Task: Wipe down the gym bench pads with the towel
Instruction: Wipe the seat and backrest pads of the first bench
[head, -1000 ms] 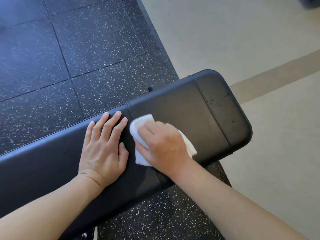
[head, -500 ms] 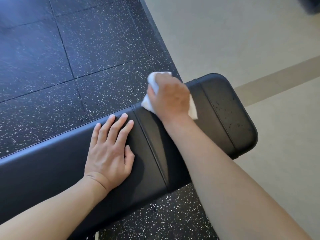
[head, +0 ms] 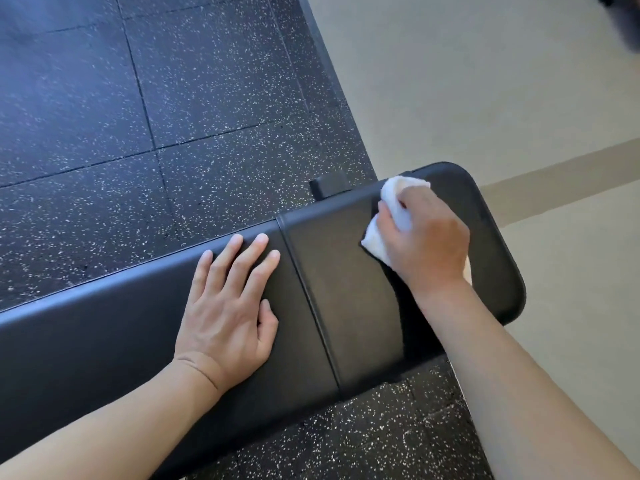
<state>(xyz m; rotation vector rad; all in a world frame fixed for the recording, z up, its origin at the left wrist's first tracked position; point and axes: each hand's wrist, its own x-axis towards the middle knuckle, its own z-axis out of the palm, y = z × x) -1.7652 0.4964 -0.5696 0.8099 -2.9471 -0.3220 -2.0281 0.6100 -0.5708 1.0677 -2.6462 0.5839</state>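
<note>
The right hand point(head: 424, 237), gripping one white towel point(head: 398, 199), has slid toward the desk's point(head: 104, 341) rounded end. The left hand point(head: 228, 306) stays flat, fingers straight, on the long one of two black pads.

Setting: gym. Black padded bench point(head: 346, 289) under my hands; speckled rubber floor tiles point(head: 138, 116) beyond it (beige flooring point(head: 485, 81) past its end).

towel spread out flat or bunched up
Bunched up: the white towel is wadded under the right hand, whose fingers curl round it, lumps showing on the short pad.
</note>
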